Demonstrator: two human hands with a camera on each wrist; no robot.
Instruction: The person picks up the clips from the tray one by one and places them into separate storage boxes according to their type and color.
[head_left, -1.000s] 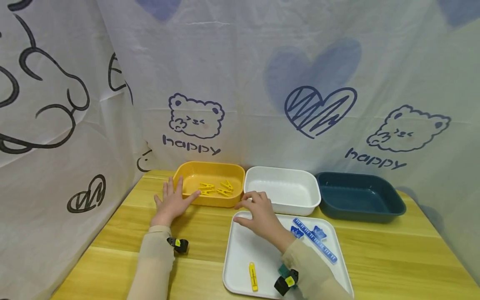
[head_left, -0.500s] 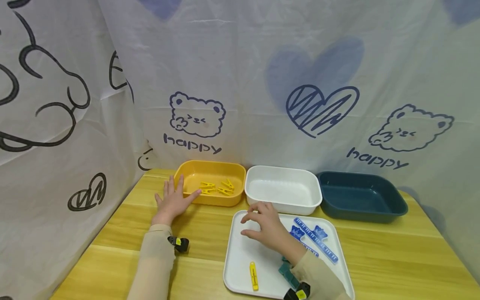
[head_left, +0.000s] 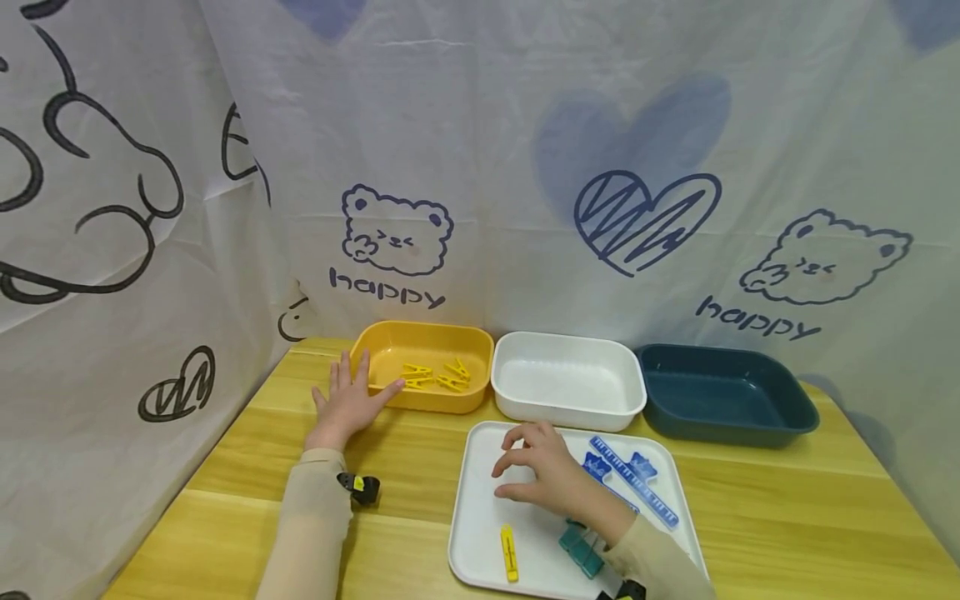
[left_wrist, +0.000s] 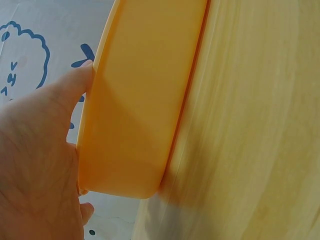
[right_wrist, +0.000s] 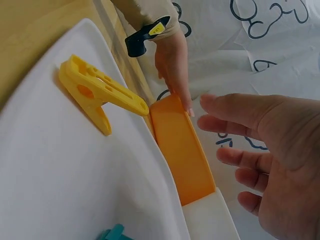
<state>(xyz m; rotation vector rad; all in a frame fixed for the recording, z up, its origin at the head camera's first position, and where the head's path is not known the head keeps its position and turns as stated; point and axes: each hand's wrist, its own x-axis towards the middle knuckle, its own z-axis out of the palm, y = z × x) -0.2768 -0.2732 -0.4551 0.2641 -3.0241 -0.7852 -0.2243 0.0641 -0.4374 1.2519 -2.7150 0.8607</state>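
My left hand (head_left: 345, 414) rests with spread fingers at the left front corner of the yellow bin (head_left: 442, 402); in the left wrist view its thumb lies along the bin's rim. Several yellow clothespins (head_left: 454, 383) lie inside that bin. Above the white tray (head_left: 476, 500) is my right hand (head_left: 553, 477), its fingers loosely bent and nothing held. One yellow clothespin (head_left: 509, 553) lies on the tray, seen larger (right_wrist: 95, 90) in the right wrist view. A teal clip (head_left: 581, 550) sits partly beneath my right wrist. Two blue rulers with crown-like shapes (head_left: 633, 482) lie at the tray's right, one partly hidden.
Beside the yellow bin, a white bin (head_left: 570, 415) and a dark teal bin (head_left: 727, 429) stand in a row along the back of the wooden table (head_left: 787, 517). A printed cloth (head_left: 510, 125) hangs behind them.
My right hand has drawn back from near the yellow and white bins, moving right and toward me over the tray. More of the teal clip now shows. My left hand has stayed put.
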